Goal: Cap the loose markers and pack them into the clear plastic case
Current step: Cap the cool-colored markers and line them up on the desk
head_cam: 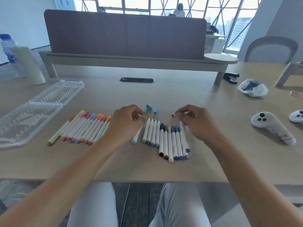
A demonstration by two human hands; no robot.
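Observation:
The clear plastic case (pixel 24 123) lies open at the left with nothing in it. Beside it is a row of capped pastel markers (pixel 82 128). In the middle lie several uncapped markers (pixel 152 133), and next to them capped dark markers (pixel 170 143). Three loose blue caps (pixel 149 107) sit just beyond them. My left hand (pixel 127 123) pinches the top of a blue-ended marker (pixel 136 136) that slants down to the table. My right hand (pixel 195 123) pinches a small brown-tipped piece (pixel 173 115), apparently a cap, above a teal-ended marker (pixel 184 138).
A paper roll (pixel 32 66) and a water bottle (pixel 8 46) stand at the far left. Two white controllers (pixel 268 126) lie at the right, with a plastic bag (pixel 252 87) and a black punch (pixel 231 77) behind them. A desk divider (pixel 124 35) closes the far side.

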